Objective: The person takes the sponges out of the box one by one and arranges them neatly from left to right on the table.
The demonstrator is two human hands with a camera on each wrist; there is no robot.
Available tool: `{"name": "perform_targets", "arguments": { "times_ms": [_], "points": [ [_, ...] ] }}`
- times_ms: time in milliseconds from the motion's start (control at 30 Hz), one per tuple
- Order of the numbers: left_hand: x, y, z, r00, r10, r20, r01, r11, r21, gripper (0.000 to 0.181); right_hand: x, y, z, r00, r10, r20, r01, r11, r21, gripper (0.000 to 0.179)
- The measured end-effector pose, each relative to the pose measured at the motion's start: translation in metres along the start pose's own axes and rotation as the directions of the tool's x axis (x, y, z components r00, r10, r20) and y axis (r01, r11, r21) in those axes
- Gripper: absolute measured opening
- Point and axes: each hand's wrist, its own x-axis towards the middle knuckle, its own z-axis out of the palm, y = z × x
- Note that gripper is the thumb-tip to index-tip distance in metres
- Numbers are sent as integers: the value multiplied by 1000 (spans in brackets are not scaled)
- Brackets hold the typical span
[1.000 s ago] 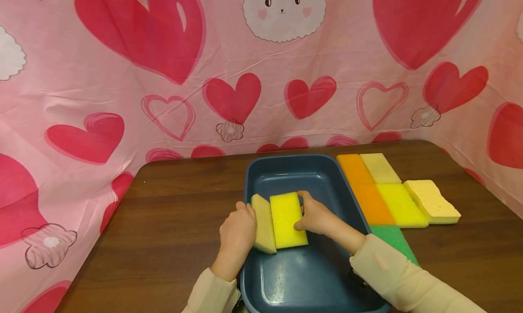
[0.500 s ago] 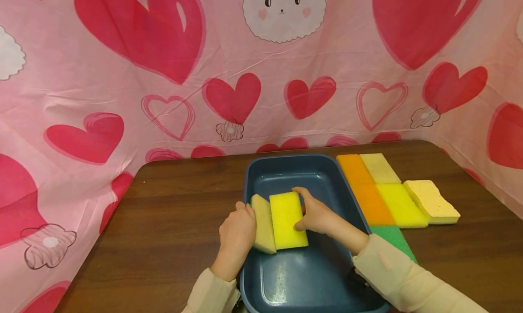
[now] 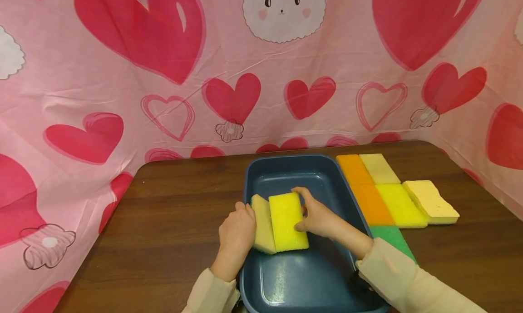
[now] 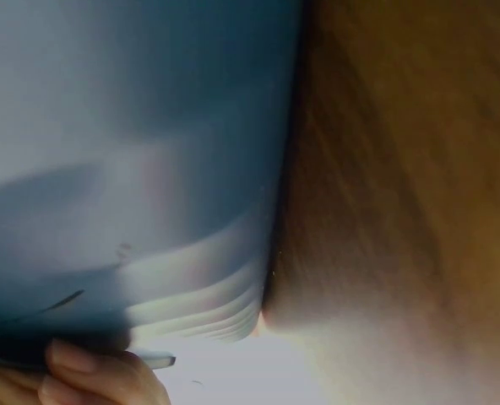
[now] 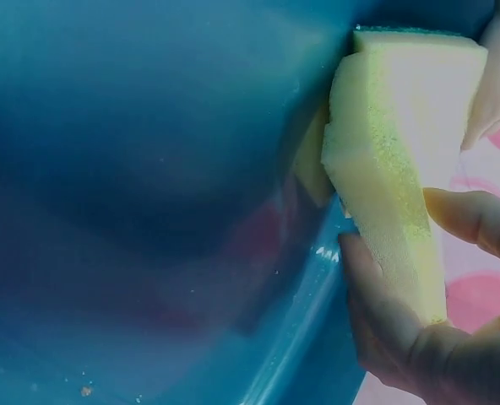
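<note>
In the head view my left hand (image 3: 238, 226) curls over the left rim of a dark blue tray (image 3: 294, 290); the left wrist view has its fingers (image 4: 98, 371) bent round that rim. Just inside, a pale yellow sponge (image 3: 263, 224) with a green layer stands tilted on edge by the wall. My right hand (image 3: 318, 217) pinches a bright yellow sponge (image 3: 289, 222), thumb on its near face and fingers behind. This sponge leans against the pale one. From the right wrist, the thumb and fingers grip the sponge (image 5: 385, 228) from both sides.
Right of the tray, two orange sponges (image 3: 369, 204), a pale sponge (image 3: 380, 167), a yellow one (image 3: 400, 206) and a green one (image 3: 394, 240) lie edge to edge. A wavy cream sponge (image 3: 433, 201) sits beyond them. Heart-patterned pink cloth (image 3: 175, 99) hangs behind the wooden table (image 3: 163, 240).
The right index finger has slid slightly left along the yellow sponge's top edge. The sponge has shifted slightly left and down, pressed closer to the pale one. The left hand stays put.
</note>
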Motion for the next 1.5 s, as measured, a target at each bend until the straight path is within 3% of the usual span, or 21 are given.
{"name": "perform_targets", "arguments": {
  "times_ms": [400,667,1500],
  "points": [
    [1,0,1,1000,-7,6,7,1000,4,27,-8,-2,-8,1000,-4,-18,5,998,59,82],
    [0,-1,2,999,9,-42,-10,1000,-11,27,-13,-3,-15,999,-28,-27,30,996,81,81],
    [1,-1,2,1000,2,-22,-2,1000,-5,27,-30,-14,-34,995,-61,-75,71,988,139,81]
  ]
}}
